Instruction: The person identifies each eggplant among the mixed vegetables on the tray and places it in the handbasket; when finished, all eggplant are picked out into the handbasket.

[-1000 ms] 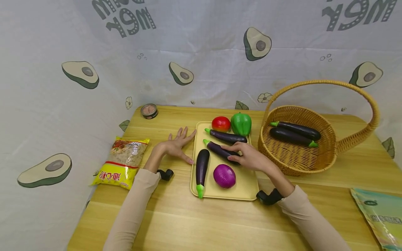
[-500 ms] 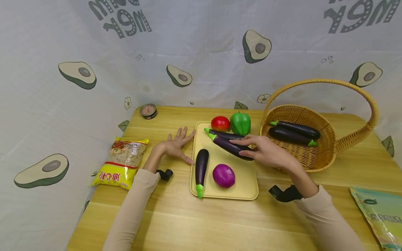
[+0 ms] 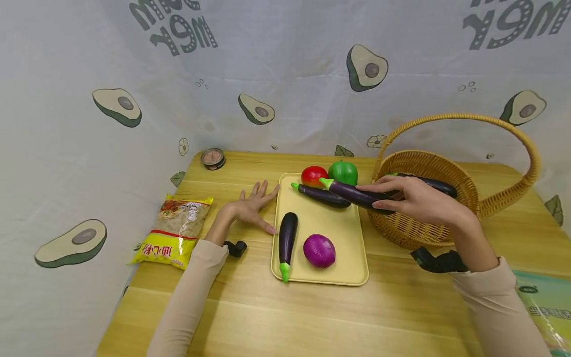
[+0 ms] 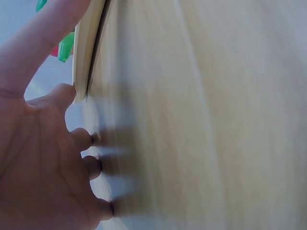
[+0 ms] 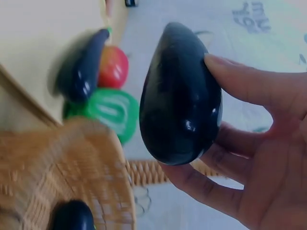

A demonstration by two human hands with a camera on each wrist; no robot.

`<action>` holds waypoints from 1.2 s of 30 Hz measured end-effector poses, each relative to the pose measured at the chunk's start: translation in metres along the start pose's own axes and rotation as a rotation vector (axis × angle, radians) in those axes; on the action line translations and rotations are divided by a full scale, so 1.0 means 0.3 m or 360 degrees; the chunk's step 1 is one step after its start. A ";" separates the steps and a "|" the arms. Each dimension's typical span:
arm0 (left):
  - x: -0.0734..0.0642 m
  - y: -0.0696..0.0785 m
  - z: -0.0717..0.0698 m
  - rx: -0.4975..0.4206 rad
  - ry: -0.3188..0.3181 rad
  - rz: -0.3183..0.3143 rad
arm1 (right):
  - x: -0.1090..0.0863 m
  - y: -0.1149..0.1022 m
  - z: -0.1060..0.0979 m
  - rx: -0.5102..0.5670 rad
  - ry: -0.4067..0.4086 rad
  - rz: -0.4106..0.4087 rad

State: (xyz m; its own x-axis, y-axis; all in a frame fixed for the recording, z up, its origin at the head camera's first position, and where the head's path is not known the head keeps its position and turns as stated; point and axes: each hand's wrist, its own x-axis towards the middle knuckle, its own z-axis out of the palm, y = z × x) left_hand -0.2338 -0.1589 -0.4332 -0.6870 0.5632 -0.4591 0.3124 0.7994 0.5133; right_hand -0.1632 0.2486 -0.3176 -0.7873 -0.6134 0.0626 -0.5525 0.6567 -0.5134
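Right hand [image 3: 419, 201] pinches an eggplant [image 3: 350, 193] by its blunt end, aloft near the wicker basket [image 3: 388, 232]. Left hand [image 3: 250, 208] spreads its fingers wide beside the yellow tray [image 3: 341, 272]. A firm, level carry seems safest.

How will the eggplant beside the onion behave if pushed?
The eggplant will likely roll sideways, given its long, rounded body. Pushed lengthwise, it might catch: its green stem end reaches the near rim of the tray. Its glossy highlights suggest a slippery grip.
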 end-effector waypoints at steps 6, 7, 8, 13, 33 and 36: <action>-0.002 0.001 0.000 0.0014 0.0006 0.0001 | -0.038 0.059 -0.056 -0.0001 -0.0023 0.0113; -0.002 0.002 0.001 0.0017 0.0003 0.0000 | -0.044 0.071 -0.063 -0.0017 -0.0020 0.0120; -0.001 0.001 0.001 0.0019 0.0002 0.0000 | -0.051 0.084 -0.069 -0.0034 -0.0018 0.0119; 0.001 0.000 0.002 0.0024 0.0002 0.0001 | -0.088 0.150 -0.088 -0.0138 0.0000 0.0138; 0.001 -0.011 0.007 0.0032 0.0009 0.0006 | -0.183 0.280 -0.113 -0.0080 -0.0090 0.0249; 0.000 -0.010 0.009 0.0040 0.0017 0.0006 | -0.196 0.303 -0.115 -0.0076 -0.0097 0.0235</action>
State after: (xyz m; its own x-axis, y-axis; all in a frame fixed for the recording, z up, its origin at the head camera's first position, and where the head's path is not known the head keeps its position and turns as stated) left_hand -0.2331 -0.1608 -0.4366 -0.6928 0.5640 -0.4494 0.3310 0.8024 0.4966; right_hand -0.1766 0.3595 -0.3385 -0.8437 -0.5330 -0.0633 -0.4454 0.7611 -0.4715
